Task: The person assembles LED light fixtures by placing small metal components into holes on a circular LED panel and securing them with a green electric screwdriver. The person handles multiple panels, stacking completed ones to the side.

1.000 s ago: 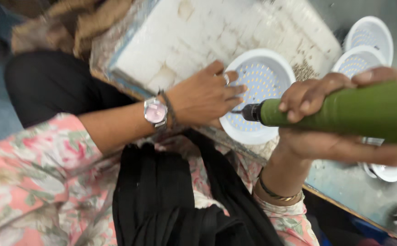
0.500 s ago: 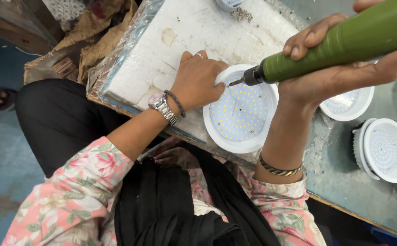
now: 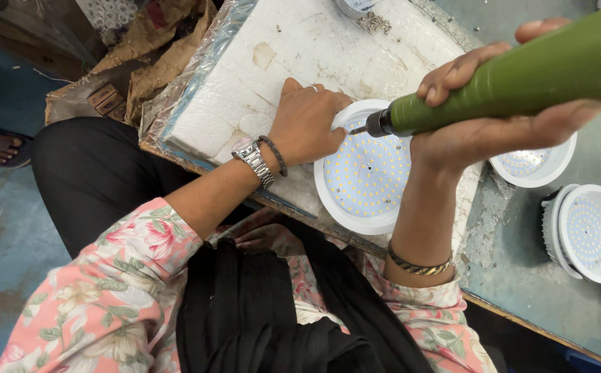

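Your right hand (image 3: pixel 493 131) is rising from a bent wrist, its grip clamped around a green electric screwdriver (image 3: pixel 514 79) that is slanting down to the left, its tip touching the upper left edge of the round white LED lamp (image 3: pixel 364 176). Your left hand (image 3: pixel 307 123) is reaching across, fingers curled and pressing on the lamp's rim, holding nothing enclosed. The lamp is lying face up on the white foam pad (image 3: pixel 300 55) covering the surface (image 3: pixel 521 276), with two similar lamps (image 3: pixel 590 231) sitting to its right.
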